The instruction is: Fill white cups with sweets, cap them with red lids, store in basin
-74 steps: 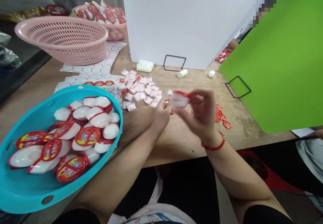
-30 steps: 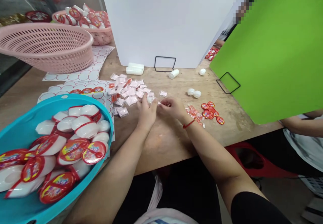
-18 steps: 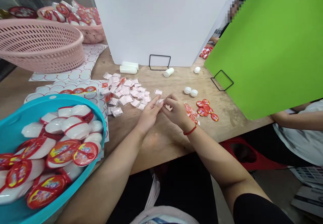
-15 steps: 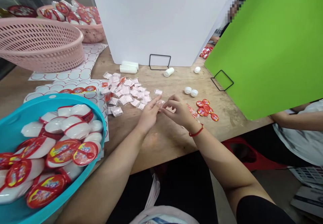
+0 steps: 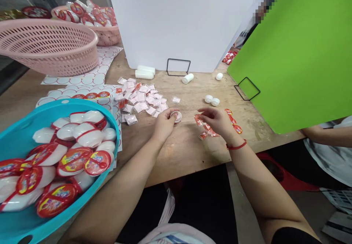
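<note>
My left hand (image 5: 164,126) is closed around a small round whitish cup (image 5: 177,117), its thumb on the rim. My right hand (image 5: 216,121) is to the right, fingertips pinched at a small red sachet (image 5: 197,119). Several more red and clear sachets (image 5: 209,131) lie under that hand. Round red stickers (image 5: 238,129) show just beyond it, partly covered by the hand. A single pale pink sachet (image 5: 176,99) lies behind the cup, and a heap of pink sachets (image 5: 141,97) spreads to the left. Two white round pieces (image 5: 215,102) sit behind my right hand.
On the left, a blue basin (image 5: 111,117) holds white egg-shaped packs with red labels. Pink baskets (image 5: 68,58) stand behind it. A white board (image 5: 170,24) and a green board (image 5: 297,60) border the table. White cylinders (image 5: 144,75) lie by the white board. Another person's arm (image 5: 324,135) is at right.
My hands have moved apart. The left keeps the round cup, while the right has gone right to the red sachets. The view has shifted slightly.
</note>
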A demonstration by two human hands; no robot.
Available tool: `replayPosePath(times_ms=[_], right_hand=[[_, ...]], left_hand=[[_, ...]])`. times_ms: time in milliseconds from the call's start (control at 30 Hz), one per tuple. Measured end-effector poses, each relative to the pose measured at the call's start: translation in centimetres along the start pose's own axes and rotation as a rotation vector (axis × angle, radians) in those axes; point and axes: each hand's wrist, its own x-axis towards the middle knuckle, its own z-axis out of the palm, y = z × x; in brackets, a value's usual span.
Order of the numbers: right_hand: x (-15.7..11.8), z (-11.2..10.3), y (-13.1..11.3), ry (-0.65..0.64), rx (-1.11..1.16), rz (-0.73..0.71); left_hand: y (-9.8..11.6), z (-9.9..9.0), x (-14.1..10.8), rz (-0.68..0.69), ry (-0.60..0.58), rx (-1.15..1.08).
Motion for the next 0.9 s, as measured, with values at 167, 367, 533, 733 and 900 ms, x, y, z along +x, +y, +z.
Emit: replayPosePath(times_ms=[167, 367, 533, 733, 900], right_hand=[[-0.1, 4.1, -3.5, 0.096, 0.156, -0.337], [0.5, 5.6, -1.5, 0.308, -0.126, -0.53], [0.3, 4.4, -1.1, 0.274, -0.125, -0.462], [-0.1, -0.5, 1.1, -0.041, 0.02, -0.384], [2.1, -4.6, 7.7, 0.185, -0.447, 0.147]], left_hand=[[0.1, 0.2, -0.5, 0.11, -0.154, 0.044], [1.3, 0.3, -1.3, -0.137, -0.274, -0.273], [1.0, 0.2, -1.4, -0.128, -0.268, -0.201], [1.2, 0.1, -1.3, -0.111, -0.308, -0.059], [1.3, 0.3, -1.2, -0.139, -0.25, -0.023]])
